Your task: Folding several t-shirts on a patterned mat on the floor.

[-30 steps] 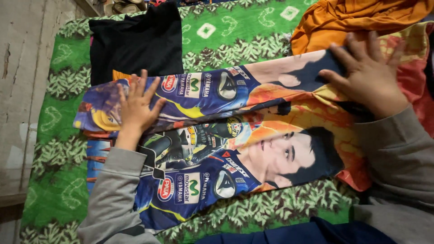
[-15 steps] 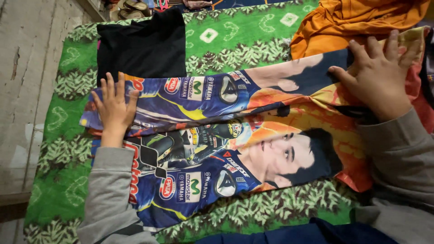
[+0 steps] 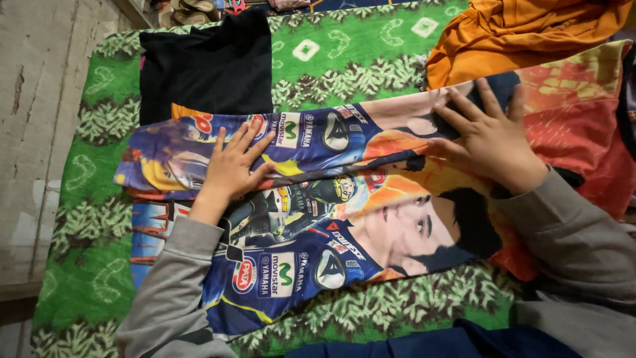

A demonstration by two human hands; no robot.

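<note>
- Both hands lie flat, palms down, fingers spread, on a printed shirt [image 3: 344,199]; neither grips anything.
- Left hand [image 3: 232,166]: rests on the folded-over upper strip of the shirt, on its blue and yellow part, fingers pointing up and to the right. Grey sleeve [image 3: 175,285] runs down to the lower edge of the view.
- Right hand [image 3: 487,139]: pressed on the orange and dark part of the same folded strip, fingers pointing up and to the left, fingertips near the fold's upper edge. Its grey sleeve [image 3: 576,245] covers the shirt's lower right corner.
- Printed shirt: spread lengthwise across the middle of the view, on a green patterned mat [image 3: 358,59]. Print shows a racing motorbike, sponsor patches and a portrait; colours blue, yellow, orange, red. Upper long edge is folded toward the centre, so the strip overlaps the main panel along a seam running left to right between the hands.
- Black garment [image 3: 205,66]: folded flat on the mat, just above the shirt's left end, its lower edge touching or slightly overlapped by the shirt; cannot tell which.
- Orange cloth [image 3: 523,30]: crumpled at upper right, just above the shirt's right end.
- Dark blue cloth [image 3: 437,341]: at the lower edge, below the shirt, apart from it.
- Concrete floor [image 3: 33,132]: bare, left of the mat.
- Sandals [image 3: 189,5]: at the top edge, beyond the mat; partly cut off.
</note>
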